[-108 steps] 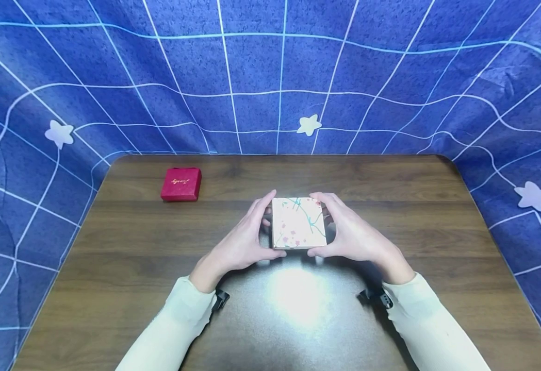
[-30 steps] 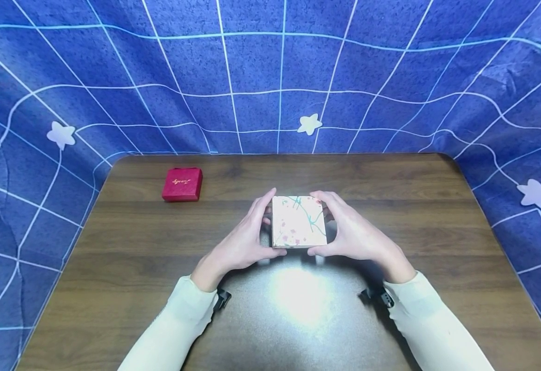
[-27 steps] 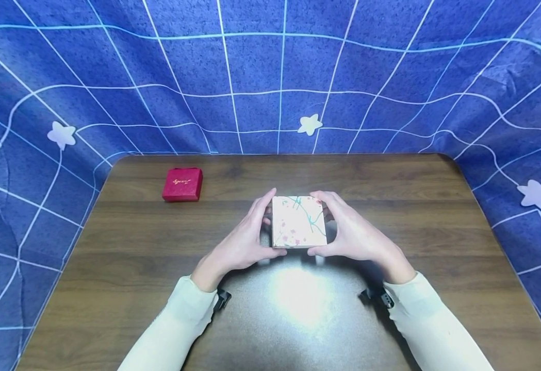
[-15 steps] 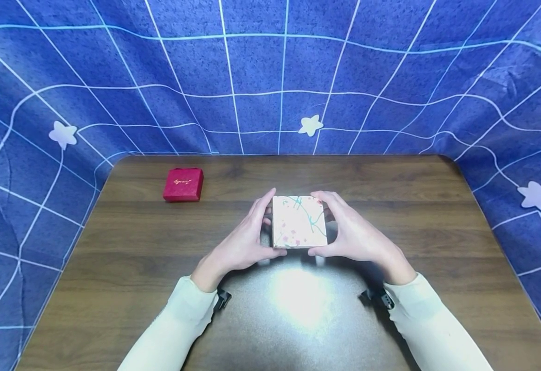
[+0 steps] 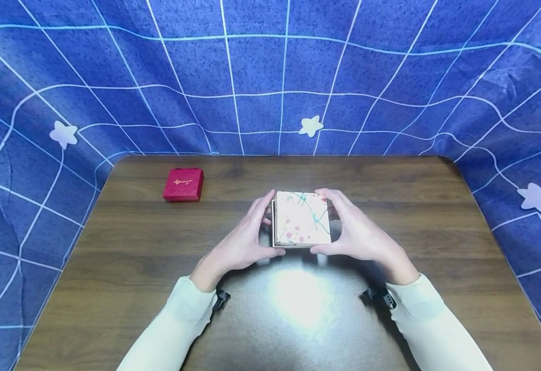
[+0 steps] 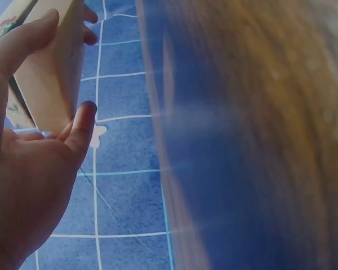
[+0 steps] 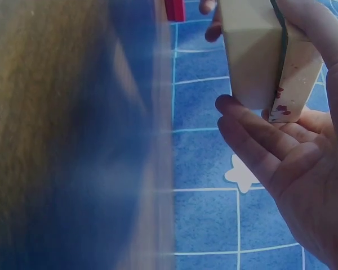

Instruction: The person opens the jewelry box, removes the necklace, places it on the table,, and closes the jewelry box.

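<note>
A small square box with a cream base (image 6: 49, 79) and a floral lid (image 5: 301, 219) is held in the middle of the table, in the head view. My left hand (image 5: 247, 239) grips the base from the left side, thumb in front and fingers behind. On the right, my right hand (image 5: 356, 234) pinches the lid between thumb and fingers. The lid sits slightly raised and tilted, shifted right of the base. A dark gap shows between lid and base in both wrist views. The inside of the box is hidden.
A dark red box (image 5: 183, 184) with gold lettering lies at the back left of the wooden table (image 5: 391, 190). Behind and beside the table hangs a blue cloth (image 5: 251, 67) with white lines and stars.
The floral lid has risen a little and moved right with my right hand, uncovering the base's left edge. My left hand has stayed in place with the base.
</note>
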Tool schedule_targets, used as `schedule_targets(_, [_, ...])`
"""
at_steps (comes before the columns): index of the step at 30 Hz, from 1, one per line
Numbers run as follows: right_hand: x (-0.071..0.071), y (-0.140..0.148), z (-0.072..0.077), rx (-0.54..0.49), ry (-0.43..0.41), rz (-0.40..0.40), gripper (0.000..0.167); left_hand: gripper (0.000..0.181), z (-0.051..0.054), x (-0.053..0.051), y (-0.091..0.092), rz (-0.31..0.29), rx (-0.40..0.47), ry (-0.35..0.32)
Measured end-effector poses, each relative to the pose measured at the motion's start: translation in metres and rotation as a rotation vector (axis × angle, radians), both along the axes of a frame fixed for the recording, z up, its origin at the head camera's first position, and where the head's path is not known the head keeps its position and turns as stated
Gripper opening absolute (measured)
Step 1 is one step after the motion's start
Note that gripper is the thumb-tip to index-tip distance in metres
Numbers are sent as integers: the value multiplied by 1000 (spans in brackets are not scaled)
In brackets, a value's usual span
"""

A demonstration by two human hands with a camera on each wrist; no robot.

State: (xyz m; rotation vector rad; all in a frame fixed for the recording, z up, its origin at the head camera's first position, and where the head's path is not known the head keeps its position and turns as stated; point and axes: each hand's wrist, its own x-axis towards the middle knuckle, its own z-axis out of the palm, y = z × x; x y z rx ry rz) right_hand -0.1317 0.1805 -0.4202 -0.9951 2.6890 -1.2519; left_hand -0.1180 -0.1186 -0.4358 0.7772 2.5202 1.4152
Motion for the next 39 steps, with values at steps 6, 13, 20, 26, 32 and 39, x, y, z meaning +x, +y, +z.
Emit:
schedule_targets(6, [0,3,2,15,16,-9,117,121,0,-1,0,-14,8,31])
schedule_targets(13, [0,5,3,11,1,2,117,118,0,-1,0,-17,23,33])
schedule_targets(20, [-1,10,5,7,-18,13,116,115,1,-3,-2,-6,11,31])
schedule_targets(26, [-1,17,9,9,-39,14,117,112,2,-4,-3,-12,23,18])
schedule_targets(32, [-2,29,14,25,-59,0,118,114,2,-3,-3,-5,27,12])
schedule_targets(39, [-3,51,17,60,-53,-38,117,113,2,-3,-4,6,22,8])
